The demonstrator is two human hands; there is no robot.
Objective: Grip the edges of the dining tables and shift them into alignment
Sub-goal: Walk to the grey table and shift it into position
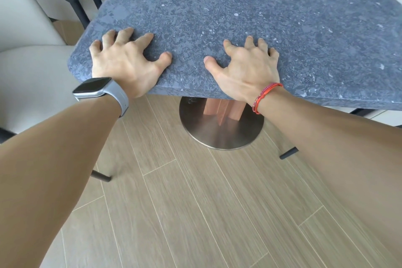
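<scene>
1. Currently, the left hand [128, 65] lies splayed, fingers spread, pressing the dining table [250, 17] top near its front-left corner.
2. Right hand [248, 67], likewise spread, presses the near edge, above the round metal base [221, 135].

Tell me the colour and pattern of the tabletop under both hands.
Dark blue-grey, speckled like stone with pale flecks: the tabletop, seen best in the head view.
</scene>
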